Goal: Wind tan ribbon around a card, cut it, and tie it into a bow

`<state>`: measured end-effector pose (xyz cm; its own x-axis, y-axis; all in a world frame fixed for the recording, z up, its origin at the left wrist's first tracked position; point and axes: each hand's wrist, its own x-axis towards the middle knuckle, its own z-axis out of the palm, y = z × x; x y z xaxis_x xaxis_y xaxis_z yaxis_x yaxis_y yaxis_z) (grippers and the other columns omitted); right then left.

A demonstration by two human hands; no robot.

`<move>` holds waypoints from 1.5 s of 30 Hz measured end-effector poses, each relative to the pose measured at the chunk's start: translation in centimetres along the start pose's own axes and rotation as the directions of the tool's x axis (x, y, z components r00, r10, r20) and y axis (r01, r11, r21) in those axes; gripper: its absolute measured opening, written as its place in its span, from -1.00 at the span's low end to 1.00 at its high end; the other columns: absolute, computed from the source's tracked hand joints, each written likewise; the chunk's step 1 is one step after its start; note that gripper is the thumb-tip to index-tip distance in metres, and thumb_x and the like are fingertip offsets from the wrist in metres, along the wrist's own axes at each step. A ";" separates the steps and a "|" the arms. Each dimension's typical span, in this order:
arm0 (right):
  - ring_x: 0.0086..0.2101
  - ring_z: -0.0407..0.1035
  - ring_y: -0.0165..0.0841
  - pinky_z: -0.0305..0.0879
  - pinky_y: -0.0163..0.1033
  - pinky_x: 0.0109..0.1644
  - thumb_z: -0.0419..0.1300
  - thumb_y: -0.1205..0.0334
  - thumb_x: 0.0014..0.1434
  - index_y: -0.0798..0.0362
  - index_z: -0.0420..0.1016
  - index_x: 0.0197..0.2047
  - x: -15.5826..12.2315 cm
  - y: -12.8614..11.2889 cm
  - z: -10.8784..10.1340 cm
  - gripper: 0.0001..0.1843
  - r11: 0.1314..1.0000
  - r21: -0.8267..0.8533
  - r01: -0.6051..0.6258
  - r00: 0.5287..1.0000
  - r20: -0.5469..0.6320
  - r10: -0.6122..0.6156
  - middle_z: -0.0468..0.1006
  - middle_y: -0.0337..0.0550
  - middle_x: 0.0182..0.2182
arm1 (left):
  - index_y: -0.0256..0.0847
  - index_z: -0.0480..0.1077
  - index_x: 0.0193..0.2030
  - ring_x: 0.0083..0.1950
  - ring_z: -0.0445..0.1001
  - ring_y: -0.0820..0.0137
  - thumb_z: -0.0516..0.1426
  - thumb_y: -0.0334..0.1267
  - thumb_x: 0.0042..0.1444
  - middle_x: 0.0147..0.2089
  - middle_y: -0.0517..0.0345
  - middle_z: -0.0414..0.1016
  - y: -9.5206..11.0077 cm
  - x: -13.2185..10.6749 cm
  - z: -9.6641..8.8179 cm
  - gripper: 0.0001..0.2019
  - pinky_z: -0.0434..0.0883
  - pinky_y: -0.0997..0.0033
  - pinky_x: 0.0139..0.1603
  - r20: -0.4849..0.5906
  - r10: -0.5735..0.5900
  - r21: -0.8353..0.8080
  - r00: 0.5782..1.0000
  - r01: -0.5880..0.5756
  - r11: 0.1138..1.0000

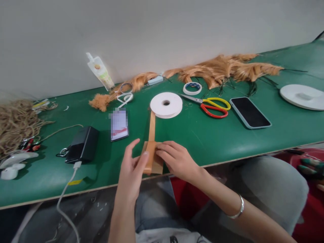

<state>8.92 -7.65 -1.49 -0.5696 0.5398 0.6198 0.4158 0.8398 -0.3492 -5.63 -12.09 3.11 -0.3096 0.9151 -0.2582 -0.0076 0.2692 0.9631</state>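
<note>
A white spool (166, 105) lies flat on the green table, and an orange satin ribbon (152, 126) runs from it towards me. The ribbon lies wound over a brown cardboard piece (158, 168) at the table's front edge. My left hand (131, 168) holds this bundle from the left, its thumb pressed on the ribbon and its index finger stretched away. On the right side, my right hand (177, 158) has its fingers bent against the cardboard's upper edge. Its fingertips are partly hidden behind the cardboard and ribbon.
Scissors (214, 106), a tape roll (192, 88) and a phone (250, 113) lie to the right. Left are another phone (119, 125), a black power bank (82, 145) with a white cable, and tangled twine (19, 125). Orange fibre bunches (217, 71) line the wall.
</note>
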 end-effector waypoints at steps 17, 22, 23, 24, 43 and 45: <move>-0.21 0.47 -0.29 0.36 -0.12 -0.05 0.22 0.35 -0.08 0.11 0.40 -0.19 1.2 0.8 0.1 -0.70 0.051 0.821 -0.568 0.629 0.393 0.671 0.57 -0.10 -0.25 | -0.20 0.05 0.23 -0.42 0.50 0.40 0.23 -0.07 -0.07 -0.32 0.13 0.51 -1.0 1.4 0.1 -0.26 0.46 0.31 -0.23 0.142 -0.036 0.139 0.989 0.016 0.990; -0.36 0.47 -0.37 0.39 -0.24 -0.23 0.21 0.41 -0.10 0.11 0.37 -0.10 1.3 1.0 0.0 -0.59 -0.024 0.795 -0.606 0.588 0.469 0.659 0.57 -0.17 -0.35 | -0.19 0.05 0.23 -0.39 0.52 0.39 0.23 -0.10 -0.06 -0.30 0.11 0.53 -0.8 1.7 0.5 -0.27 0.47 0.37 -0.26 0.176 -0.022 0.105 0.984 0.003 0.994; -0.40 0.46 -0.39 0.38 -0.27 -0.28 0.19 0.42 -0.09 0.12 0.37 -0.08 1.3 1.0 0.0 -0.57 -0.014 0.781 -0.625 0.587 0.481 0.651 0.56 -0.20 -0.39 | -0.19 0.04 0.23 -0.39 0.52 0.38 0.23 -0.10 -0.06 -0.31 0.11 0.53 -0.8 1.7 0.5 -0.27 0.48 0.37 -0.28 0.180 -0.019 0.104 0.984 0.000 0.995; -0.43 0.44 -0.41 0.36 -0.30 -0.32 0.18 0.43 -0.08 0.13 0.37 -0.05 1.4 1.0 -0.1 -0.56 0.001 0.764 -0.645 0.585 0.494 0.643 0.55 -0.23 -0.43 | -0.19 0.04 0.24 -0.39 0.52 0.37 0.22 -0.09 -0.05 -0.32 0.12 0.53 -0.9 1.8 0.6 -0.27 0.48 0.37 -0.30 0.183 -0.014 0.109 0.983 -0.006 0.994; -0.15 0.44 -0.25 0.36 -0.10 -0.03 -0.04 0.48 0.11 0.05 0.51 -0.07 0.1 1.1 0.6 -0.58 0.836 0.303 -0.457 0.886 0.066 0.460 0.57 -0.03 -0.14 | -0.24 -0.04 0.28 -0.58 0.36 0.50 0.10 0.09 0.04 -0.53 0.26 0.40 -0.9 1.7 0.8 -0.25 0.35 0.53 -0.53 0.146 0.069 0.020 0.987 -0.073 0.997; -0.27 0.47 -0.26 0.37 -0.18 -0.16 0.01 0.39 0.13 0.04 0.56 -0.20 0.4 1.1 0.2 -0.70 0.726 0.404 -0.556 0.817 0.106 0.567 0.60 -0.09 -0.28 | -0.24 -0.09 0.29 -0.52 0.39 0.49 0.07 0.15 0.04 -0.45 0.20 0.44 -1.2 2.0 0.3 -0.21 0.37 0.49 -0.46 0.200 0.089 0.018 0.976 -0.095 0.995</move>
<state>8.99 -6.52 -1.76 -0.3051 0.9232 0.2338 0.3324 0.3334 -0.8822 -5.97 -10.47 1.46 -0.1126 0.9769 -0.1814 0.0387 0.1867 0.9817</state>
